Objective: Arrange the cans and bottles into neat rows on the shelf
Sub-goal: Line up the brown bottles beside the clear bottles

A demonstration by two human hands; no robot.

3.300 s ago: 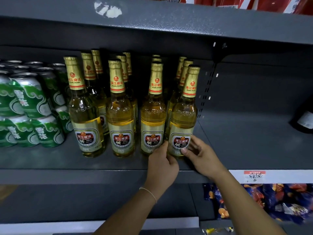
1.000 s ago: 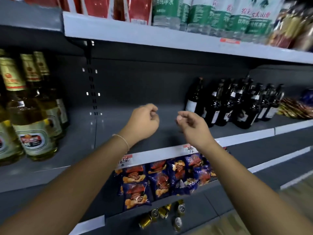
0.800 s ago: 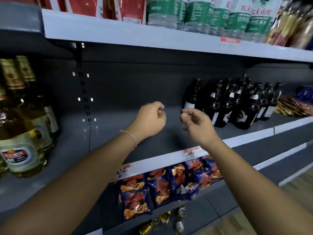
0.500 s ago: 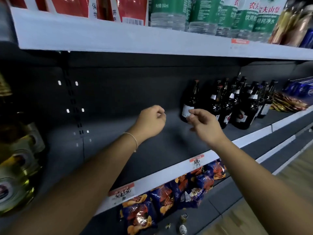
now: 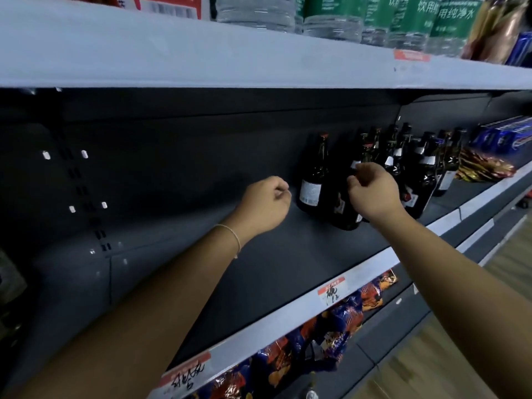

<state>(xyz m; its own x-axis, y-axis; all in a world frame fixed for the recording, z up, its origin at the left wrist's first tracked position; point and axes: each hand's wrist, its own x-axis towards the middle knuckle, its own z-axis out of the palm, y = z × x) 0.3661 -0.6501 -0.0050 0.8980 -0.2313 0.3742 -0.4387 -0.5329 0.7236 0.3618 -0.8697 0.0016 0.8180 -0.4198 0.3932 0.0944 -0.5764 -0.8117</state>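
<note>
Several dark brown beer bottles (image 5: 423, 174) with white labels stand in a loose cluster on the dark grey shelf (image 5: 259, 269), right of centre. The leftmost dark bottle (image 5: 312, 180) stands a little apart. My right hand (image 5: 371, 191) hovers in front of the bottle beside it (image 5: 344, 210), fingers loosely curled and empty; whether it touches the bottle I cannot tell. My left hand (image 5: 266, 204) is a loose fist holding nothing, just left of the leftmost bottle and not touching it.
The shelf's left half is bare. The upper shelf (image 5: 201, 53) carries green-labelled water bottles (image 5: 331, 12) close overhead. Gold-red packets (image 5: 483, 168) and blue boxes (image 5: 506, 133) lie at the far right. Snack bags (image 5: 331, 321) fill the shelf below the price strip (image 5: 288, 315).
The view has swung right, away from the golden beer bottles. Both empty hands have travelled right along the shelf and reached the dark bottles.
</note>
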